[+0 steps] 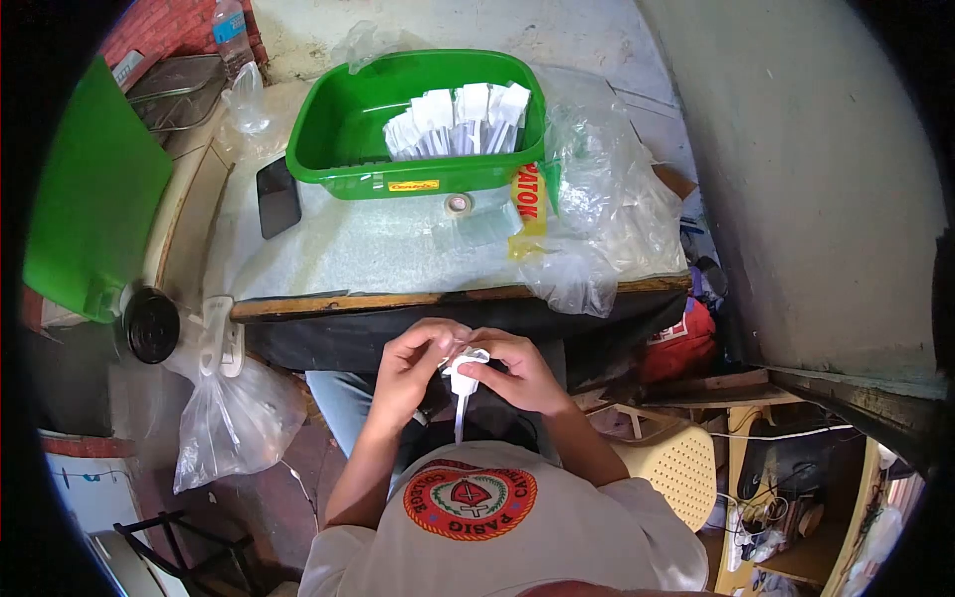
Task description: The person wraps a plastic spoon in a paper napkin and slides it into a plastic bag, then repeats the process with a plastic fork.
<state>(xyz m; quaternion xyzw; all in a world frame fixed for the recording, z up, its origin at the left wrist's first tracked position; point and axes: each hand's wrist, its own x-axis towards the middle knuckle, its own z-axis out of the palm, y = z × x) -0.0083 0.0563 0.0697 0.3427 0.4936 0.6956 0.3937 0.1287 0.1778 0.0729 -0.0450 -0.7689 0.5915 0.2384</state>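
Note:
In front of my chest, my right hand (519, 372) pinches a white plastic-handled piece with a folded white head (465, 377). Its narrow pale handle points down toward my shirt. My left hand (416, 364) is closed at the top of that piece, its fingertips on a bit of clear plastic (461, 348). The fingers partly cover both, so the exact kind of the white piece is hard to tell. Many similar white pieces (468, 114) stand bunched in a green basin (343, 179) on the table.
On the table (358, 259) are a black phone (280, 199), a tape roll (458, 204), clear plastic sleeves (477, 229), a yellow-and-red packet (528, 209) and crumpled clear bags (607, 199). A tied bag (239, 423) hangs at left. A cream chair (676, 468) stands at right.

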